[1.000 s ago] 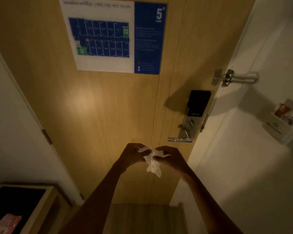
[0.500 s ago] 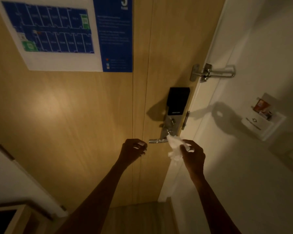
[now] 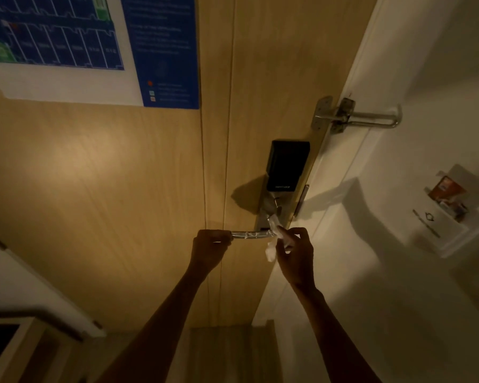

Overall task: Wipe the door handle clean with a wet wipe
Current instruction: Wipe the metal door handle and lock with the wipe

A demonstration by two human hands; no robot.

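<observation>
While dim, wooden door [image 3: 100, 189]: left hand [image 3: 209, 248] gripping door handle [image 3: 250, 235], right hand [image 3: 296, 251] pinching wet wipe [image 3: 271, 248].

Shiny metal door handle [image 3: 250, 234], matt wood-grain door [image 3: 94, 189], crumpled white wet wipe [image 3: 271, 251].

We see a dim, warm-lit wooden door [image 3: 94, 189] bearing a blue escape plan [image 3: 161, 51], a white wall [image 3: 398, 299] beside it, wood flooring [image 3: 227, 352] below.

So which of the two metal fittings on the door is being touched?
The lever door handle below the black lock: left hand grips its tip, right hand presses the wet wipe there. The swing latch above is untouched.
</observation>
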